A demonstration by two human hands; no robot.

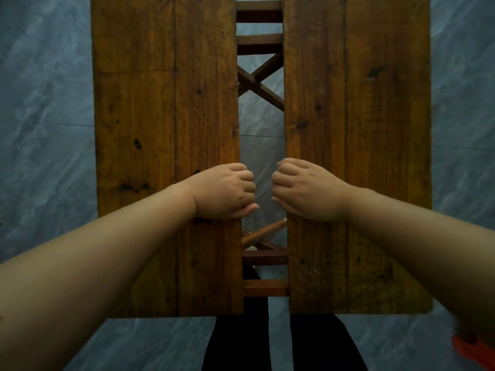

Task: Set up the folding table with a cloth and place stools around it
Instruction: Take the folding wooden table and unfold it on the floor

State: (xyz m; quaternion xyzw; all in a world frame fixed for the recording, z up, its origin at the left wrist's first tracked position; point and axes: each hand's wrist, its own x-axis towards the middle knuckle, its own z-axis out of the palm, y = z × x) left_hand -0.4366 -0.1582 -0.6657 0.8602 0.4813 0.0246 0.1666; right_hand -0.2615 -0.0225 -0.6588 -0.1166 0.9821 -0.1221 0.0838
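Observation:
I look straight down on a wooden folding table with its top in two halves. The left half (163, 129) and the right half (359, 129) lie flat with a narrow gap between them. Through the gap I see the crossed wooden legs and rungs (258, 84). My left hand (225, 192) curls its fingers over the inner edge of the left half. Opposite it, my right hand (305, 190) grips the inner edge of the right half. No cloth or stools are in view.
Grey marbled floor tiles (45, 108) surround the table on both sides. My dark trouser legs (241, 341) stand at the table's near end. An orange object (474, 352) shows at the bottom right corner.

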